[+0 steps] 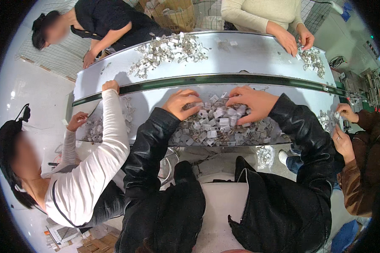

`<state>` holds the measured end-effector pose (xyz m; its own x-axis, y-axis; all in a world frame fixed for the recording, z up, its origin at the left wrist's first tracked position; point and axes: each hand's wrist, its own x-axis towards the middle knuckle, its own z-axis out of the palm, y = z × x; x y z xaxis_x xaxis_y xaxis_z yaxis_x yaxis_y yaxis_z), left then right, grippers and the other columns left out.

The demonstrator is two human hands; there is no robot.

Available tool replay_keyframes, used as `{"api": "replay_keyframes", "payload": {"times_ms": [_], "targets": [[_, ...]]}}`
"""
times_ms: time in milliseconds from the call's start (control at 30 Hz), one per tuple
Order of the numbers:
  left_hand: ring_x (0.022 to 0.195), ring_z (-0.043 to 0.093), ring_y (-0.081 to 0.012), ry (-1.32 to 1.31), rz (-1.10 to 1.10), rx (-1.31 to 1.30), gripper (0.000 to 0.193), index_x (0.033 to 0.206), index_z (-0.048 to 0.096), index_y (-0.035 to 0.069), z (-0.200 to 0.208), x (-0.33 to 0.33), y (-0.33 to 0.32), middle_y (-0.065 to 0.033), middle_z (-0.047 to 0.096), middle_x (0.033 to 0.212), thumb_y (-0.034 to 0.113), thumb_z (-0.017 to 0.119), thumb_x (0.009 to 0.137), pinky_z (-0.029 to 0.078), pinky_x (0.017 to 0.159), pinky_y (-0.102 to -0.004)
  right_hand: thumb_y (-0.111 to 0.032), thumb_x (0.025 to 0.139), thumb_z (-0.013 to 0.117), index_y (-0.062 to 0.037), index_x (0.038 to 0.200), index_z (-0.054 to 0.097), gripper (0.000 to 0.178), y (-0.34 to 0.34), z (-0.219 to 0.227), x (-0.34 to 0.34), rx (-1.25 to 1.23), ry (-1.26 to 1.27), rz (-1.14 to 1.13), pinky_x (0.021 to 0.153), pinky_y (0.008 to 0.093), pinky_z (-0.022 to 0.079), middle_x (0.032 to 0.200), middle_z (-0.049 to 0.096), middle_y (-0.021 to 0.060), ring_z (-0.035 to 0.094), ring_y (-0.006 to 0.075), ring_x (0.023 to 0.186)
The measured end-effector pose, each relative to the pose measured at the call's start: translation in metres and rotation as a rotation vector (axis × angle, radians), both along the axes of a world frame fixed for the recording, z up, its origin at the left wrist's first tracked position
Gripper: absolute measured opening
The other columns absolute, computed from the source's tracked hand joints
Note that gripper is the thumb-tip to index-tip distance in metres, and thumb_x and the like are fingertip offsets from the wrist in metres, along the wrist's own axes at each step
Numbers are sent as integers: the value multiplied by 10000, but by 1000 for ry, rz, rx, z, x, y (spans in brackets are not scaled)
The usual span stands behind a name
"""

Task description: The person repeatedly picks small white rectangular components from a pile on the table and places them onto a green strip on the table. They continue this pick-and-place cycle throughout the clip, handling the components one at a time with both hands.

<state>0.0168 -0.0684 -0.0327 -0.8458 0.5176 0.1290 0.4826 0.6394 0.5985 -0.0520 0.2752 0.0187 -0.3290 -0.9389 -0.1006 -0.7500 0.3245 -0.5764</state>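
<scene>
In front of me lies a heaped pile of small white block-like pieces with thin metal rings or chains [211,134], at the near edge of the worktable. My left hand [181,104] rests against the pile's left side, fingers curved and thumb apart. Over its upper right side is my right hand [254,103], with fingers and thumb spread around some pieces. A few pieces between the two hands look blurred. Neither hand shows a firm grip on a single piece, though some fingertips are hidden among them.
A dark green channel [223,79] runs along the table's middle. Across it lie another pile [173,50] and a smaller heap [312,62]. People work at both sides of me and opposite; the left person's white sleeve [114,126] is close to my left arm.
</scene>
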Motion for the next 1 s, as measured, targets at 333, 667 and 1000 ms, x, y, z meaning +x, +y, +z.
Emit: {"api": "replay_keyframes", "payload": {"times_ms": [333, 667, 1000], "targets": [[1289, 541, -378, -101, -33, 90, 357, 1236, 706, 116, 14, 2, 4, -158, 607, 1355, 177, 618, 895, 424, 1095, -478, -132, 647, 860, -142, 1257, 631, 651, 80, 32, 20, 104, 57, -48, 1069, 490, 448, 1408, 497, 156, 490, 399, 1287], [1392, 471, -377, -146, 6, 144, 421, 1338, 633, 89, 38, -12, 18, -196, 520, 1475, 266, 540, 967, 353, 1164, -458, -147, 720, 830, -148, 1231, 692, 529, 127, 59, 40, 83, -62, -149, 1166, 484, 377, 1493, 503, 147, 444, 375, 1404], [1356, 503, -378, -130, -312, -5, 429, 1392, 616, 110, 15, -25, 83, -179, 561, 1451, 335, 549, 1033, 383, 1144, -485, -376, 954, 675, -106, 1394, 587, 524, 64, -11, -4, 153, 339, -479, 1114, 480, 414, 1464, 529, 199, 510, 394, 1322]]}}
